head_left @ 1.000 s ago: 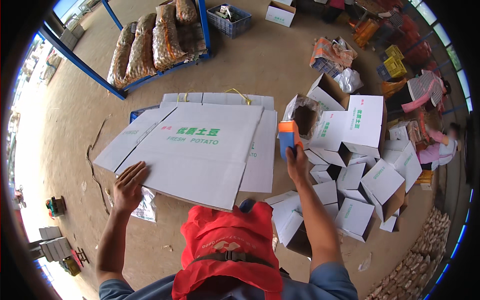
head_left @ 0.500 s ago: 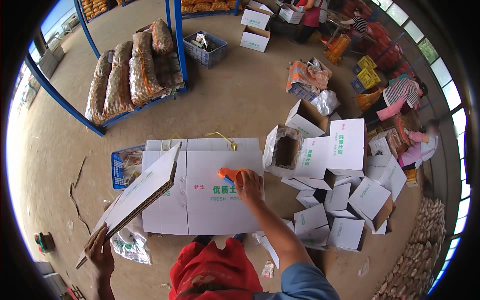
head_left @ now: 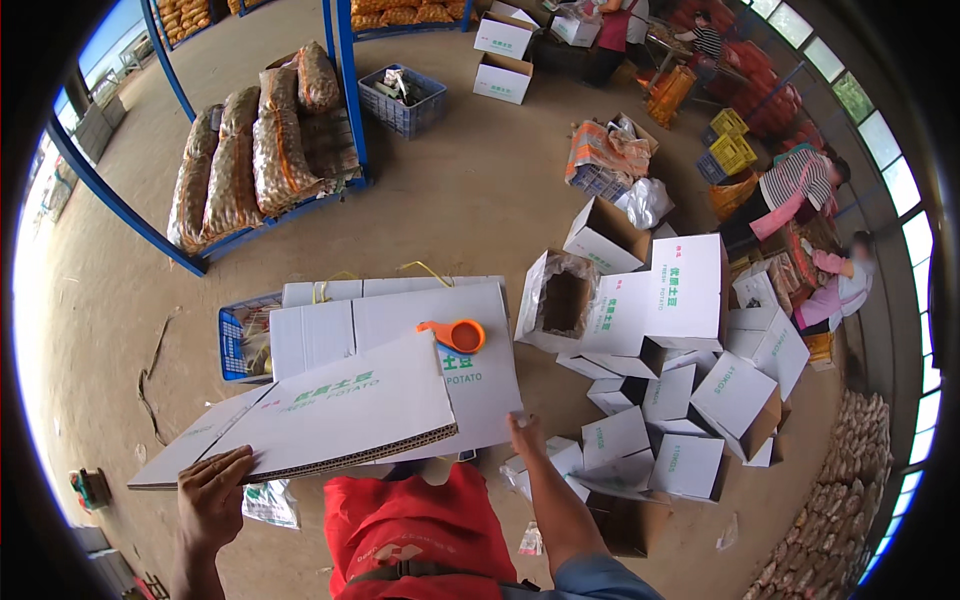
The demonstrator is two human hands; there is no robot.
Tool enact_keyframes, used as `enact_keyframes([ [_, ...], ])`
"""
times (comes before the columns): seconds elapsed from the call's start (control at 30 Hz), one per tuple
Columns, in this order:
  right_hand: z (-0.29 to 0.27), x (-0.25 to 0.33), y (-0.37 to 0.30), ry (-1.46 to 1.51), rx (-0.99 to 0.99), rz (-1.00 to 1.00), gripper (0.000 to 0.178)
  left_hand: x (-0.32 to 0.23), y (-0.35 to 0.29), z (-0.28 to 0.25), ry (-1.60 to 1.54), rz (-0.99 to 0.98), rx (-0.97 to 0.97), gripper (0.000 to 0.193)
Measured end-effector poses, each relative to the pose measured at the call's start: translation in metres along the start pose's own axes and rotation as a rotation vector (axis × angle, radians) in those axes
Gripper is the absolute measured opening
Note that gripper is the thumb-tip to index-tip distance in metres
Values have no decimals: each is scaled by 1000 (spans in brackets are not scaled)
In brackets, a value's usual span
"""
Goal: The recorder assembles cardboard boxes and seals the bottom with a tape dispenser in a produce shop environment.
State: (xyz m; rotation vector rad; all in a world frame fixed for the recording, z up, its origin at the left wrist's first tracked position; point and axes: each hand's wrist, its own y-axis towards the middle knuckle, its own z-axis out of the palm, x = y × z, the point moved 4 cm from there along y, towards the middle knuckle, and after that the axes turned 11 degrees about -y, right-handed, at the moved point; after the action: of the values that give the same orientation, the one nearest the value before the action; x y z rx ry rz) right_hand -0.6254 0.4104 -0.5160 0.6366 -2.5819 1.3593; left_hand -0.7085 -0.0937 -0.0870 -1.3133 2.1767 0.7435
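A folded-flat white cardboard carton (head_left: 335, 408) with green and red print lies tilted over the left part of a stack of flat cartons. My left hand (head_left: 215, 490) grips its near edge, thumb and fingers on either side. At the right near corner of the stack, the fingers of my right hand (head_left: 528, 435) close on the edge of the top flat carton (head_left: 485, 350). An orange and blue tape dispenser (head_left: 458, 335) rests on that carton, apart from both hands. Yellow straps (head_left: 430, 272) stick out at the stack's far edge.
A blue crate (head_left: 232, 340) stands left of the stack. Several open white cartons (head_left: 690, 290) crowd the floor at right. Filled sacks (head_left: 235, 165) lie on a blue rack at far left. Co-workers (head_left: 800, 190) are at the far right.
My right hand has let go of the tape dispenser, leaving it on the stack, and has moved to the near right corner. The left-hand carton has swung right and lower, flatter over the stack.
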Motion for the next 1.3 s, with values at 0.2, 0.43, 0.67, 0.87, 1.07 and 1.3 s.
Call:
enact_keyframes([
  [0.2, -124, 91, -18, 86, 232, -603, 51, -73, 28, 33, 4, 163, 170, 38],
  [0.43, -281, 227, -277, -277, 359, -1232, 51, -107, 78, 131, -45, 315, 518, 46],
  [0.67, -204, 214, -321, -920, 478, -1148, 61, -106, 110, 179, -39, 118, 666, 48],
  [0.87, -197, 211, -243, -719, 467, -1081, 65, -86, 115, 168, -4, 493, 180, 49],
  [1.07, -198, 233, -232, -710, 502, -1097, 72, -67, 99, 168, 197, 512, -12, 51],
  [1.3, -209, 251, -206, -604, 400, -1210, 76, -80, 60, 161, 172, 528, 137, 56],
])
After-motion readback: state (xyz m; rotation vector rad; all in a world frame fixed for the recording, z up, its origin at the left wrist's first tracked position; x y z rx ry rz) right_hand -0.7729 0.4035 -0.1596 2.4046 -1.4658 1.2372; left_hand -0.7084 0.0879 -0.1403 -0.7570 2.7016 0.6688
